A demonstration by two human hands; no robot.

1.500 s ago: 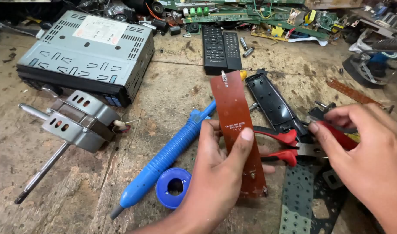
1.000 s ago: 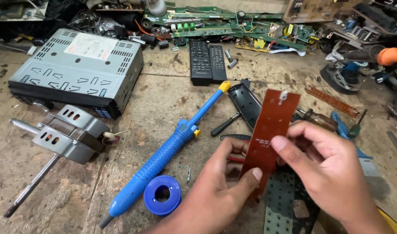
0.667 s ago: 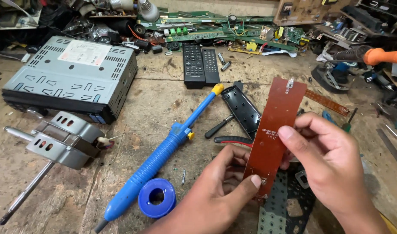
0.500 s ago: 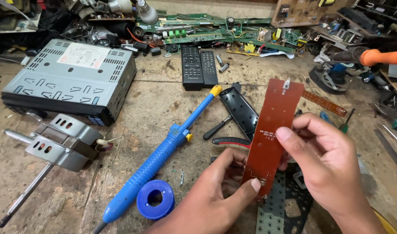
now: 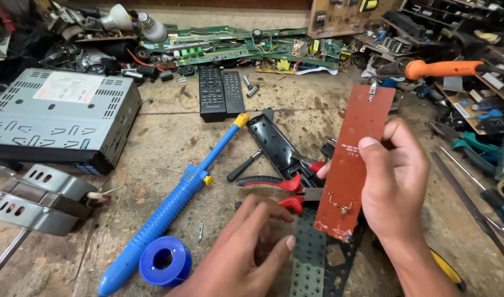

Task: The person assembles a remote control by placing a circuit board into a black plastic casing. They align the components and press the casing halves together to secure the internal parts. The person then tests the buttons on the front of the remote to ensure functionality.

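While the right hand (image 5: 397,181) pinches the long brown circuit board (image 5: 355,159) by its right edge, thumb across the front face, the board sits tilted above the bench, top end leaning right, clear of the surface. A small block of white print sits mid-board just beside the thumb; a tiny spring contact is near the bottom end.

Left hand (image 5: 246,253) is off the board: fingers loosely curled and parted, gripping nothing, low over the bench just beside the red-handled pliers (image 5: 279,190).

Below the board's lower end: a dark perforated strip (image 5: 309,258). Behind it: an open black remote shell (image 5: 277,146).

Left of the hands, a blue desoldering pump (image 5: 169,214) with yellow tip lies diagonally; a blue solder spool (image 5: 165,261) sits near its lower end.

Far left: a grey metal car stereo chassis (image 5: 59,118) with a pale rectangular label on top, slightly left of centre. Print too small to read. A grey metal bracket (image 5: 40,198) lies in front of it.

Two black remotes (image 5: 221,93) lie side by side at the back. An orange-handled soldering iron (image 5: 441,69) rests upper right. Green circuit boards (image 5: 235,47) are piled along the rear edge.
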